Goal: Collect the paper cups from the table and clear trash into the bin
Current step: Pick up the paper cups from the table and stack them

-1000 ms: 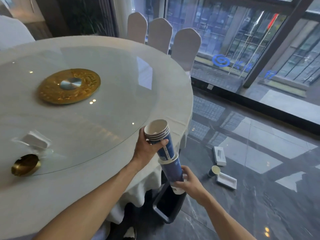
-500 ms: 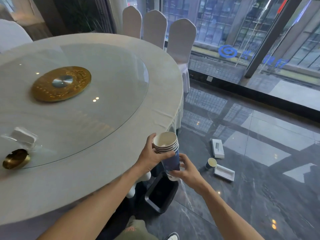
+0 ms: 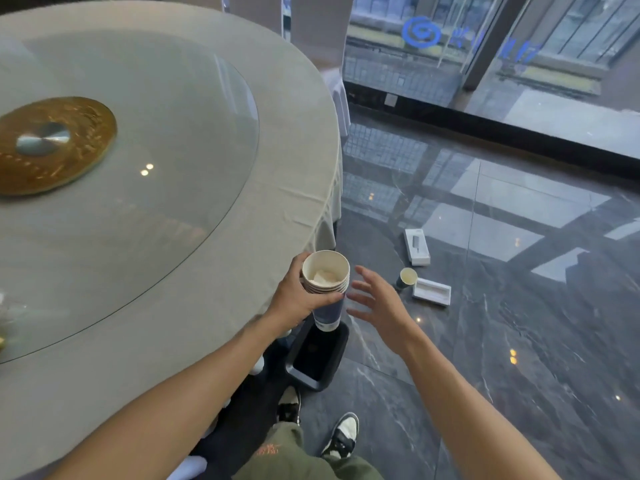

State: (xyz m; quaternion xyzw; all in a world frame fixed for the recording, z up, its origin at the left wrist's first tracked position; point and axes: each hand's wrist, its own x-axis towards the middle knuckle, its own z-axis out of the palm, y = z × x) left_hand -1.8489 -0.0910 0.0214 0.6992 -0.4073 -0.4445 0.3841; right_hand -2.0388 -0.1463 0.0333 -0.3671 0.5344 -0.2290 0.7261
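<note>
A stack of several nested blue-and-white paper cups [image 3: 326, 284] stands upright in my left hand [image 3: 298, 299], which grips it just under the rims. Crumpled white paper lies inside the top cup. My right hand [image 3: 379, 304] hovers just to the right of the stack, fingers spread, touching nothing. Directly below the stack stands a black bin [image 3: 317, 358] on the floor beside the table [image 3: 214, 299]. One more paper cup [image 3: 407, 278] stands on the floor to the right.
Two white flat boxes [image 3: 417, 246] [image 3: 432, 292] lie on the dark glossy floor near the lone cup. The round table bears a glass turntable with a gold disc [image 3: 52, 143]. My shoes [image 3: 341, 434] stand beside the bin. Glass walls run along the back.
The two cup stacks have been pushed together into one short stack. My right hand has let go of the bottom and moved off to the right, open. The view has tilted downward.
</note>
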